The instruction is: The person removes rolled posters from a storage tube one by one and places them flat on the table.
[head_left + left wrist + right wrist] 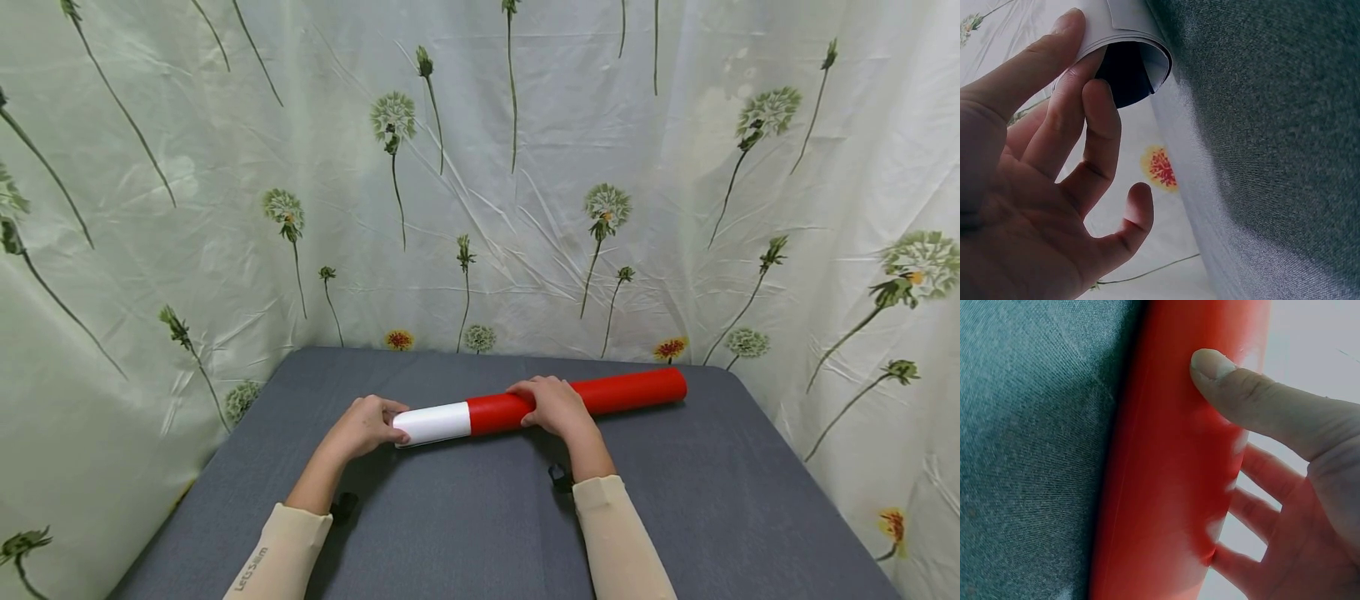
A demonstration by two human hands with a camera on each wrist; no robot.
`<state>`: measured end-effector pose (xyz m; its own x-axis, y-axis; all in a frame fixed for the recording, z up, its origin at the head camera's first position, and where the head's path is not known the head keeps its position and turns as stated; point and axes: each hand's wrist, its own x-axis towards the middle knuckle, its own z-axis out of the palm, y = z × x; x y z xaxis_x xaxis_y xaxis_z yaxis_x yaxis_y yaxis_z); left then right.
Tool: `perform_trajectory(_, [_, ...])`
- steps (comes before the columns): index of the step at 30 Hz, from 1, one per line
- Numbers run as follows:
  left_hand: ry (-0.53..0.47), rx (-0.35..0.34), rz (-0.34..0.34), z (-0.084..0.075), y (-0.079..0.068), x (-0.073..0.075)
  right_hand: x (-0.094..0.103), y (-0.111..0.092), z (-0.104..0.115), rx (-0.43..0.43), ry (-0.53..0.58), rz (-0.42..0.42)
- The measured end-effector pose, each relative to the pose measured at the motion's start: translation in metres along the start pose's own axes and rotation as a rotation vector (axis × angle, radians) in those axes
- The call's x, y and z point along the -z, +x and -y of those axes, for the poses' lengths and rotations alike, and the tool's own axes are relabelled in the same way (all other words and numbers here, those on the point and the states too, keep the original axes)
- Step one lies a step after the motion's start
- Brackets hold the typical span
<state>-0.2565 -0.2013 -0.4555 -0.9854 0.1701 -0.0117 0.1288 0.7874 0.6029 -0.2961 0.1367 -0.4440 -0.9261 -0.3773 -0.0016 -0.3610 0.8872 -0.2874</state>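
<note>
A long rolled-up sheet (630, 392), red along most of its length and white at its left end, lies slanting across the grey table. At the white end my left hand (365, 427) pinches the rim, thumb on the outside and a fingertip inside the opening. The left wrist view shows layered edges at this white end (1129, 25) and a dark hollow within; the other fingers curl loosely below it. My right hand (557, 406) grips the red part near the roll's middle. In the right wrist view its thumb (1213, 365) lies across the red surface, with the fingers round the far side.
The table (465, 525) has a grey cloth-like surface and reaches back to a pale curtain (480, 192) printed with dandelions. The curtain also hangs along both sides. Dark wrist straps or devices (560, 477) show under the wrists, by the cream sleeves (618, 533).
</note>
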Motion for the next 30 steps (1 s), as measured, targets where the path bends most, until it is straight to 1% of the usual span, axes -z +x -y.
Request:
perform_trajectory(6, [-0.002,-0.003,0.005,0.0001,0.0002,-0.0002,0.0006,-0.0001,-0.0018,-0.005,0.004,0.011])
perform_trajectory(14, [-0.001,0.015,0.011,-0.0009,0.0000,0.0017,0.0037,-0.0015,-0.0016,-0.018,0.018,0.024])
perform_trajectory(22, [0.008,0.021,0.015,0.0021,-0.0003,0.0038,0.0047,-0.0021,-0.0022,-0.023,0.028,0.027])
perform_trajectory(30, [0.020,-0.001,0.012,0.0030,-0.0015,0.0057,0.0056,-0.0032,-0.0041,-0.029,0.029,0.029])
